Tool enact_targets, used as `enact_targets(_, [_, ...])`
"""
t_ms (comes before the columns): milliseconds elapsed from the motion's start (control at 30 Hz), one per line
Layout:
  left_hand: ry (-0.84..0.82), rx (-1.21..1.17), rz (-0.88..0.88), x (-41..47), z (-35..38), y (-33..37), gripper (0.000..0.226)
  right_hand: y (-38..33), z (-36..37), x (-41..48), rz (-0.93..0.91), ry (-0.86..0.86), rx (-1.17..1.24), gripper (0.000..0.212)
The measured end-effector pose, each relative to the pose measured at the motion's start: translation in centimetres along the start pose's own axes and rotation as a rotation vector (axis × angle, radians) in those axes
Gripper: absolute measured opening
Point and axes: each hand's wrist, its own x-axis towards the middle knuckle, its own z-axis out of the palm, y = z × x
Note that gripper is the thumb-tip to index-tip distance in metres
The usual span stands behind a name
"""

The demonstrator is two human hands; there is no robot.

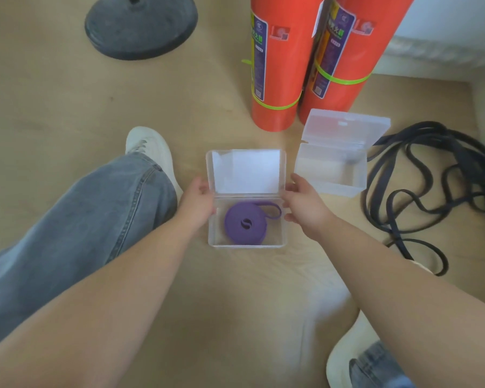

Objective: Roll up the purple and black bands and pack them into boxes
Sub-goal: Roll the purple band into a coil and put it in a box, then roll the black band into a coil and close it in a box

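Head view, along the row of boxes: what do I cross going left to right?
White shoe → left hand → open clear box with the rolled purple band inside → right hand → empty clear box → loose black band.

Rolled band [245, 226] lies in the near box [214, 237], loose band [429, 126] right of the far box [331, 175].
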Motion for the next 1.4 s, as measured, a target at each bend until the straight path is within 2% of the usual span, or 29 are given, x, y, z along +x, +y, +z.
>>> enact_targets(100, [0.014,0.013,0.121,-1.0,0.0,0.1,0.032,-0.1,-0.7,-0.6,-0.013,-0.044,0.055,0.050])
enact_targets(167, [0.031,0.049,0.149,-1.6,-0.2,0.0,0.037,-0.1,-1.0,-1.4,-0.037,-0.029,0.010,0.056])
enact_targets(267, [-0.030,0.133,0.225,-2.9,-0.9,-1.4,0.056,0.5,-1.1,-2.8,-0.070,0.001,-0.109,0.062])
enact_targets(333, [-0.053,0.299,0.348,-3.7,-1.4,-2.9,0.061,1.1,-1.0,-3.5,-0.067,0.005,-0.048,0.058])
enact_targets(400, [-0.126,0.399,0.423,-4.4,-2.0,-3.8,0.059,1.6,-1.0,-4.0,-0.064,0.018,-0.024,0.044])
enact_targets(467, [-0.240,0.408,0.458,-4.8,-2.4,-4.3,0.055,2.4,-1.0,-4.3,-0.076,0.021,-0.150,0.034])
enact_targets(533, [-0.270,0.435,0.473,-4.8,-2.4,-5.1,0.051,3.2,-1.0,-4.9,-0.079,0.006,-0.344,0.040])
enact_targets(600, [-0.220,0.478,0.433,-4.7,-2.3,-5.7,0.043,3.8,-1.0,-5.6,-0.109,0.003,-0.553,0.051])
enact_targets(667, [-0.229,0.491,0.395,-4.8,-2.0,-5.8,0.048,4.4,-1.0,-6.1,-0.164,0.009,-0.707,0.057])
enact_targets(733, [-0.249,0.477,0.384,-4.9,-1.6,-6.1,0.057,4.7,-1.0,-6.3,-0.160,0.004,-0.676,0.061])
enact_targets(867, [-0.195,0.437,0.359,-4.9,-1.2,-6.1,0.057,5.4,-0.7,-6.1,-0.117,-0.006,-0.594,0.064])
enact_targets(1000, [-0.199,0.433,0.326,-4.5,-1.3,-6.0,0.057,5.3,-0.6,-5.5,-0.127,-0.008,-0.684,0.063])
enact_targets(1133, [-0.012,0.455,0.281,-4.0,-0.1,-4.8,0.055,4.7,-0.3,-4.4,-0.133,0.064,-0.687,0.063])
enact_targets(1200, [0.087,0.463,0.258,-3.6,0.8,-4.1,0.052,4.2,-0.1,-3.6,-0.133,0.123,-0.615,0.060])
enact_targets(1300, [0.138,0.436,0.204,-2.8,1.7,-2.9,0.049,3.1,-0.1,-2.8,-0.085,0.174,-0.411,0.053])
enact_targets(1400, [0.138,0.394,0.155,-1.4,2.3,-1.6,0.054,2.4,-0.5,-2.1,-0.071,0.109,-0.146,0.052])
